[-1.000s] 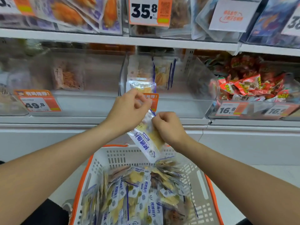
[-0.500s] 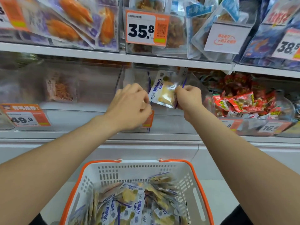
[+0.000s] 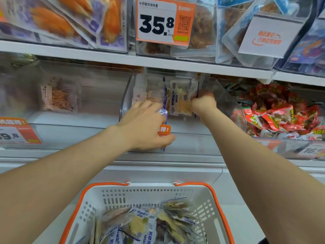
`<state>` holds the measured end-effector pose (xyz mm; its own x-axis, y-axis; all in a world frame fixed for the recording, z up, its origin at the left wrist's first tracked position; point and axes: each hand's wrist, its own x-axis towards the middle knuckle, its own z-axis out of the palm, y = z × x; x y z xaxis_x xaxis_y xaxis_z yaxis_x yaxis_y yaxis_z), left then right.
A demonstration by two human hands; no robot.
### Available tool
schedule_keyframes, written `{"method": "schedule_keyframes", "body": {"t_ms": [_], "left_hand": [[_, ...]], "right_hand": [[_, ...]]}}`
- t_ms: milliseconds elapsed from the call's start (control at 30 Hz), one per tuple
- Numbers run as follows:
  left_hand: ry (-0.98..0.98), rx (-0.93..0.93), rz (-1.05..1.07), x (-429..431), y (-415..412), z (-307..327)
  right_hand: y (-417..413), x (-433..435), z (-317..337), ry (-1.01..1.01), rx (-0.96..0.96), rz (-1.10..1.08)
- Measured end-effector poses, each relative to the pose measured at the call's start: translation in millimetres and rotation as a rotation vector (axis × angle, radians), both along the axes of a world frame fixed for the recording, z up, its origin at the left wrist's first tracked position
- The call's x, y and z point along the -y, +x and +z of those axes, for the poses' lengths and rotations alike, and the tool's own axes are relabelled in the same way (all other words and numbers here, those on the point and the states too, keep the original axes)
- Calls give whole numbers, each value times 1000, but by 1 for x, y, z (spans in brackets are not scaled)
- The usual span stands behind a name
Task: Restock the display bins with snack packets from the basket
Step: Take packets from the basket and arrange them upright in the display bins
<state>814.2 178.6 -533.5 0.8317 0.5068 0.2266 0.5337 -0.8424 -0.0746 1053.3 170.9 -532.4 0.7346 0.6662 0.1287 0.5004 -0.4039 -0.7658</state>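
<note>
The white basket with an orange rim [image 3: 213, 196] sits low in front of me, holding several blue-and-white snack packets [image 3: 140, 226]. Both my hands reach into the middle clear display bin [image 3: 191, 143] on the lower shelf. My right hand [image 3: 204, 103] pinches the right edge of one snack packet [image 3: 181, 101], which stands upright inside the bin next to others at the back. My left hand [image 3: 146, 124] is at the bin's left front, fingers curled round a second packet [image 3: 162, 112] seen edge-on, thumb along the bin's front wall.
The clear bin on the left [image 3: 98, 95] holds one pale packet [image 3: 58, 95]. The bin on the right is heaped with red packets [image 3: 281, 117]. An upper shelf [image 3: 175, 63] just above the bins carries large bags and a 35.8 price tag [image 3: 156, 23].
Both hands rose from above the basket to the middle bin. The right hand carried its packet up and into the bin; the left hand reached deeper into the bin's left side.
</note>
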Motion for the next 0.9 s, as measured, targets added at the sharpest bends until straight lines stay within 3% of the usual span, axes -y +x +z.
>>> {"method": "schedule_keyframes", "body": {"t_ms": [100, 300, 500, 600, 900], "left_hand": [[-13, 14, 9, -2, 3, -2], [-6, 19, 25, -5, 5, -6], [-4, 16, 33, -5, 7, -7], [-2, 13, 35, -5, 7, -7], [4, 22, 36, -2, 7, -6]], "right_hand": [[-1, -17, -4, -166, 163, 87], [-7, -40, -14, -274, 185, 40], [2, -45, -11, -165, 71, 65], [1, -47, -13, -219, 32, 82], [2, -50, -24, -258, 151, 148]]}}
